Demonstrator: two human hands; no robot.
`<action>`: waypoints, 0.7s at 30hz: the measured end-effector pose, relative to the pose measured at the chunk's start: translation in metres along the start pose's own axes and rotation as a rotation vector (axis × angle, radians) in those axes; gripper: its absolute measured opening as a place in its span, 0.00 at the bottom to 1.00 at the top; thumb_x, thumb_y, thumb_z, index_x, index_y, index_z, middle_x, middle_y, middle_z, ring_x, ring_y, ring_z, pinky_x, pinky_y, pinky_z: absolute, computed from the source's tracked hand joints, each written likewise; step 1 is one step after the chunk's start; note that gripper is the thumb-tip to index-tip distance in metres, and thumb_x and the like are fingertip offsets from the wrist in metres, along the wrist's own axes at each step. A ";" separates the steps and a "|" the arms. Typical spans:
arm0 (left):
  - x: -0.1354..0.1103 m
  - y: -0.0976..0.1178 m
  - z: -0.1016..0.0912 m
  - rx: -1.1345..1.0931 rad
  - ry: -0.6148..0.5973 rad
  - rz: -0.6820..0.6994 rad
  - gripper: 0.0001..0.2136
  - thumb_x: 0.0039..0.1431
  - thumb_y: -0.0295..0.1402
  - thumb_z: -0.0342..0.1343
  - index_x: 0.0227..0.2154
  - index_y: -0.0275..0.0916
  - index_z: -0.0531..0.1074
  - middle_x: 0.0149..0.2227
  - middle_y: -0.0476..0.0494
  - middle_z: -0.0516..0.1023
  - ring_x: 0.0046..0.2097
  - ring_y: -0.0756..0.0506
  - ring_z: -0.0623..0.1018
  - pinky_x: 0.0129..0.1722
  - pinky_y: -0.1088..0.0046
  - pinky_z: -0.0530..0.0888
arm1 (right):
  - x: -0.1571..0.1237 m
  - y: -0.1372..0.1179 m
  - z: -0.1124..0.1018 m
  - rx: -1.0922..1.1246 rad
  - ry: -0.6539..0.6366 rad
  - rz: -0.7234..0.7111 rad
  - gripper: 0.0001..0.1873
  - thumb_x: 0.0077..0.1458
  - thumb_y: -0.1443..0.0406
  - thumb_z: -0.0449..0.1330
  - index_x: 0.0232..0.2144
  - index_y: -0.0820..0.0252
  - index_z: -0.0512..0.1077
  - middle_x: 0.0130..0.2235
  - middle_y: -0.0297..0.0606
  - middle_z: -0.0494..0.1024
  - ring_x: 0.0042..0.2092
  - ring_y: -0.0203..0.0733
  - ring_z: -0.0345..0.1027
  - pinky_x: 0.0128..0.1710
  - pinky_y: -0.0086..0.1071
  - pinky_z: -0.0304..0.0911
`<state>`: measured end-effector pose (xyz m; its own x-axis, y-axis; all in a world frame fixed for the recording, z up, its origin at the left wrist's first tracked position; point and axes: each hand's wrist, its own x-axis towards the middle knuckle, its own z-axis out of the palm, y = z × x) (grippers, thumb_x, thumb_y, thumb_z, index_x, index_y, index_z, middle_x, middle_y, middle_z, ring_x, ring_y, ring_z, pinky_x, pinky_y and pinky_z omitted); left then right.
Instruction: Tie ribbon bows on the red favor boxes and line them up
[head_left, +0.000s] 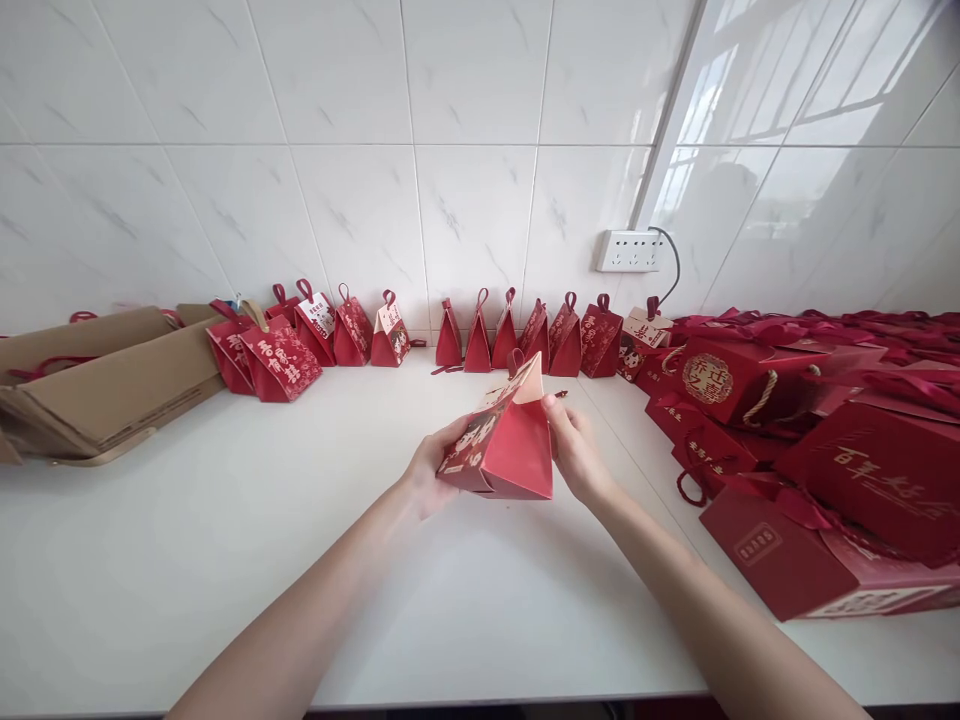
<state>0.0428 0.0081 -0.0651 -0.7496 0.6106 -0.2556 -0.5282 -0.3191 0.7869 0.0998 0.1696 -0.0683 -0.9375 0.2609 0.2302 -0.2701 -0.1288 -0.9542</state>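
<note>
A small red paper gift box (510, 445) with a pointed top is held a little above the white table (225, 560), near the middle. My left hand (427, 475) grips its left side, fingers wrapped under the printed face. My right hand (574, 445) holds the right edge, with the thumb and fingers pinched near the top flap. The box tilts to the left.
A row of several small folded red boxes (480, 340) lines the tiled wall. Brown cardboard sheets (97, 385) lie at the left. Larger red boxes with ribbons (817, 450) pile up on the right. A wall socket (630, 250) with a cable sits above them.
</note>
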 end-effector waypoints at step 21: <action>-0.001 0.003 -0.008 0.291 -0.088 0.486 0.22 0.43 0.35 0.66 0.44 0.40 0.70 0.40 0.44 0.78 0.40 0.43 0.77 0.39 0.70 0.74 | -0.004 -0.013 0.003 -0.153 -0.111 0.038 0.20 0.46 0.51 0.63 0.30 0.63 0.72 0.31 0.41 0.79 0.32 0.43 0.73 0.29 0.30 0.66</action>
<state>0.0391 0.0005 -0.0667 -0.8363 0.5054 0.2124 0.0101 -0.3731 0.9277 0.1068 0.1673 -0.0560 -0.9671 0.1502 0.2052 -0.2056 0.0130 -0.9786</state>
